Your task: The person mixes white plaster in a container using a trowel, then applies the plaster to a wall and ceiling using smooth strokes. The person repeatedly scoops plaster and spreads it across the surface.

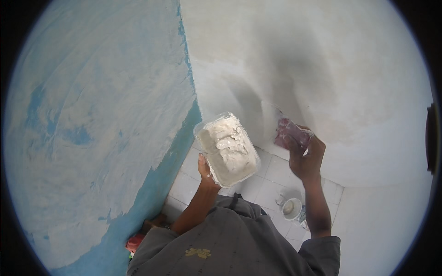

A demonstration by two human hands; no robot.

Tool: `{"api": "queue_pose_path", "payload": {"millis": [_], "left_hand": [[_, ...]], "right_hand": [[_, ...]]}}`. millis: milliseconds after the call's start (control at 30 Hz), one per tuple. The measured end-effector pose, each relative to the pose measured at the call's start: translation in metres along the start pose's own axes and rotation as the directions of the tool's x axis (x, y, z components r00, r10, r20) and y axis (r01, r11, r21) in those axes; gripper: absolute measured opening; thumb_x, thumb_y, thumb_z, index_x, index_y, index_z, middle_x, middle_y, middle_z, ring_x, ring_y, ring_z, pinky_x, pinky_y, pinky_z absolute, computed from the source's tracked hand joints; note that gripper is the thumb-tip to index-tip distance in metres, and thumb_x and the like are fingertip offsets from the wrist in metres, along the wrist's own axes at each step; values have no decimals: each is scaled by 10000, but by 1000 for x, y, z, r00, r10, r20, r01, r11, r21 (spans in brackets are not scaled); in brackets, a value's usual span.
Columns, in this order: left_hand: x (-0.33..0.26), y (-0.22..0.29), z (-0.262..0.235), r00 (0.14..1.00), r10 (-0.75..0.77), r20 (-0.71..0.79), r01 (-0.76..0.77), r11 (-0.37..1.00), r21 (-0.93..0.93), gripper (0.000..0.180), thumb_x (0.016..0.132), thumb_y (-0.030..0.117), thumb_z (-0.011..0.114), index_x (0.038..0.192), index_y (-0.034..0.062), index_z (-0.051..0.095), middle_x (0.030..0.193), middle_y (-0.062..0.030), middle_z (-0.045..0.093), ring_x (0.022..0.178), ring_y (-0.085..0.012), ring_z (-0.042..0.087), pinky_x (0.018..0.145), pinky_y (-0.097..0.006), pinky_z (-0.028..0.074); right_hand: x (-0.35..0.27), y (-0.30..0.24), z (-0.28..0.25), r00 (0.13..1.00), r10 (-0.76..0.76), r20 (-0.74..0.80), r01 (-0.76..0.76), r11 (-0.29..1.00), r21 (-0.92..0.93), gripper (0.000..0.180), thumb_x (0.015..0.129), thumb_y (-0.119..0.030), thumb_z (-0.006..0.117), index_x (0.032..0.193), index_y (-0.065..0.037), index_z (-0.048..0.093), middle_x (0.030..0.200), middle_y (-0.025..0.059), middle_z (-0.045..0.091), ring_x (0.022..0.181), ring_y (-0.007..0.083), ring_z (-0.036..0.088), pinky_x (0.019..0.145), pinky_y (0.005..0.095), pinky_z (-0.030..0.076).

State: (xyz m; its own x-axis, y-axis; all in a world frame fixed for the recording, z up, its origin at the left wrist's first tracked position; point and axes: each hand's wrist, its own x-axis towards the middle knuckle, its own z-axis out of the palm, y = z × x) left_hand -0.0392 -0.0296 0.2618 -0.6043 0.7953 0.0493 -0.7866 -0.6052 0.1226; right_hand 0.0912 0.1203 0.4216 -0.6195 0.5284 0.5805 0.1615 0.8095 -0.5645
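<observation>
My left hand (206, 171) grips the side of a clear rectangular plastic tub (257, 168), which is tilted so its inside shows. Thick off-white putty (232, 147) is heaped along one side of the tub and smeared across the rest. To the right, my right hand (307, 154) is closed around a dark red putty scraper (286, 132) with white smears on it. The scraper is raised in front of the white wall (368, 115), apart from the tub; whether its edge touches the wall I cannot tell.
A blue wall (87, 124) streaked with whitish putty stands at left, meeting the white wall in a corner. On the white tiled floor (271, 184) sits a small whitish bucket (291, 209) near my right forearm. A red item (134, 242) lies at lower left.
</observation>
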Motion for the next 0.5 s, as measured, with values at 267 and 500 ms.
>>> {"api": "queue_pose_path", "payload": {"millis": [267, 500], "left_hand": [[-6, -1, 15, 997, -41, 61, 30, 983, 179, 926, 765, 435, 673, 1491, 40, 255, 1451, -178, 412, 1309, -348, 455, 1087, -496, 397], [-9, -6, -11, 994, -80, 77, 70, 989, 127, 885, 764, 411, 682, 1476, 48, 301, 1419, -174, 457, 1280, -329, 490, 1072, -465, 418]], "right_hand": [[-4, -40, 31, 978, 185, 98, -186, 983, -5, 140, 857, -57, 640, 956, 33, 599, 711, 175, 642, 571, 247, 641, 546, 347, 471], [-11, -33, 65, 984, -18, 177, 41, 992, -123, 143, 809, -50, 638, 913, 33, 588, 747, 202, 618, 644, 398, 609, 585, 408, 473]]}}
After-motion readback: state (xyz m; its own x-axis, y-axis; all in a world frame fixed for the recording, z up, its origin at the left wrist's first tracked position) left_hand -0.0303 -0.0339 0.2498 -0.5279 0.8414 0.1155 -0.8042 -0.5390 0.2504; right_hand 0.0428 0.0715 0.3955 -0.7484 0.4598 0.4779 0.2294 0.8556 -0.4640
